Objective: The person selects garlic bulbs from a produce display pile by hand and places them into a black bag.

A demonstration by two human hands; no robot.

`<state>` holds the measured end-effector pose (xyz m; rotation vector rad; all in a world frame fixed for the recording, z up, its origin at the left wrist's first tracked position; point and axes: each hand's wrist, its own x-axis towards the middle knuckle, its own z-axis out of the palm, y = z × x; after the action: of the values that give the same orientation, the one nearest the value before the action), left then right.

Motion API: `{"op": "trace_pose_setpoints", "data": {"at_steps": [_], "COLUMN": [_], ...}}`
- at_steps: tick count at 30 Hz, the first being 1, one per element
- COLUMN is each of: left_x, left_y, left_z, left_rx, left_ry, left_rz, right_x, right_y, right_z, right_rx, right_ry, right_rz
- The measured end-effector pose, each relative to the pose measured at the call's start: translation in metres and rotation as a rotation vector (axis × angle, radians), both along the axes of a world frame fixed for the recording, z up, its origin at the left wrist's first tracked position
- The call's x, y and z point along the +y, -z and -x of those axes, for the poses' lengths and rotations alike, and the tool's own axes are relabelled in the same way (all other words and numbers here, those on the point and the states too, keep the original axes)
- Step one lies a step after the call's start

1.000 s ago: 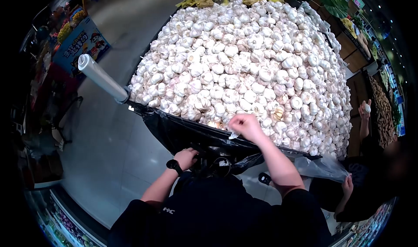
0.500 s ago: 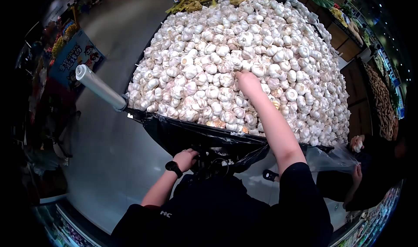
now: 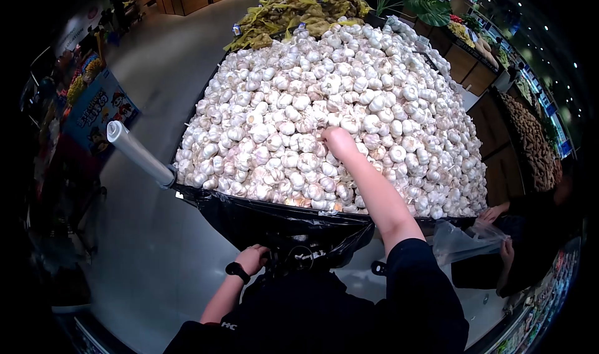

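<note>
A broad heap of white garlic bulbs [image 3: 249,148] fills the display in front of me. My right hand [image 3: 340,143] reaches into its middle, palm down, with its fingers closed against the bulbs. The fingertips are partly hidden, so what they pinch cannot be made out. Along the near edge of the display hangs a black plastic bag [image 3: 249,220], sagging towards my body. Lower left, my left hand [image 3: 253,259], with a black watch [image 3: 238,271] on the wrist, is closed on the bag's dark plastic edge.
A clear plastic roll [image 3: 140,154] sticks out from the display's left corner. Netted yellow bags [image 3: 299,10] lie behind the garlic. At right, another person's hands [image 3: 506,251] hold a clear plastic bag [image 3: 465,241]. Grey floor [image 3: 143,260] lies on the left.
My view has tilted up, so the heap sits lower in the picture. My right hand stays among the bulbs, my left at the bag. The other person's upper hand no longer shows a garlic bulb.
</note>
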<state>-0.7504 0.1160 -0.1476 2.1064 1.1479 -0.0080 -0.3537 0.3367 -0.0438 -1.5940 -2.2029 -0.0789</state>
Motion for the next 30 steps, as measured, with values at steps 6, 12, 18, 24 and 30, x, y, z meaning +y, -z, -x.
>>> {"op": "trace_pose_setpoints", "data": {"at_steps": [6,12,18,24,30], "left_x": [0.011,0.034,0.065,0.112,0.143], "left_y": [-0.007,0.008,-0.003,-0.043,-0.051], "left_z": [0.001,-0.005,-0.033,-0.081,-0.140], "left_rx": [0.014,0.012,-0.195,-0.689,-0.387], "left_ry": [-0.022,0.127,0.316,-0.101,-0.093], "left_rz": [0.014,-0.033,-0.092,-0.406,-0.851], "right_x": [-0.129,-0.255,-0.279,-0.227,-0.096], "right_y": [-0.014,0.120,0.213,0.000,-0.148], "right_z": [0.049,0.099,0.077,0.039,-0.020], "right_rx": [1.104,0.894,0.059,0.401,0.100], "right_ry": [0.288,0.212,0.296,0.400,0.308], "right_rz": [0.157,0.574,0.855,0.435,-0.113]}}
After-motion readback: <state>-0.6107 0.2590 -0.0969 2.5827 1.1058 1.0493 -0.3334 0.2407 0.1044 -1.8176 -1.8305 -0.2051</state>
